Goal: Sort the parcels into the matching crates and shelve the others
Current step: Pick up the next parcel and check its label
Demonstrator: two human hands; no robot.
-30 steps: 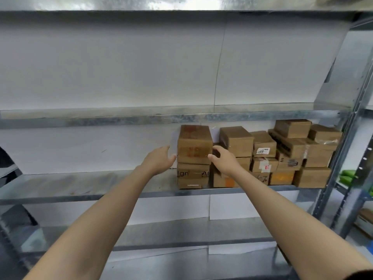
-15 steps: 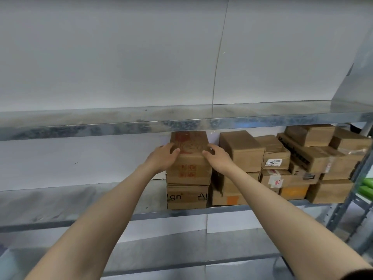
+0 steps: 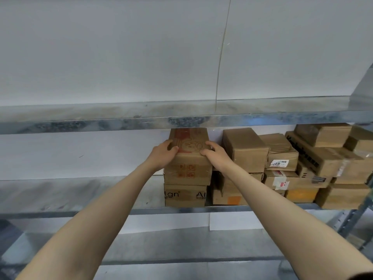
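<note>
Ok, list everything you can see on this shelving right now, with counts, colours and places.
red-printed box: one, brown, top of left stack, middle shelf
lettered box: one, brown, directly beneath it
other boxes: about ten, brown, stacked to the right
shelves: three levels, grey metal
wall: one, white, behind
left grip: one, bare hand, holds red-printed box's left side
right grip: one, bare hand, holds its right side

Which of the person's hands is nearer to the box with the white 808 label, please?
Right. The right hand grips the right edge of the red-printed box, left of the 808-label box; the left hand grips the red-printed box's left edge, farther away.
</note>
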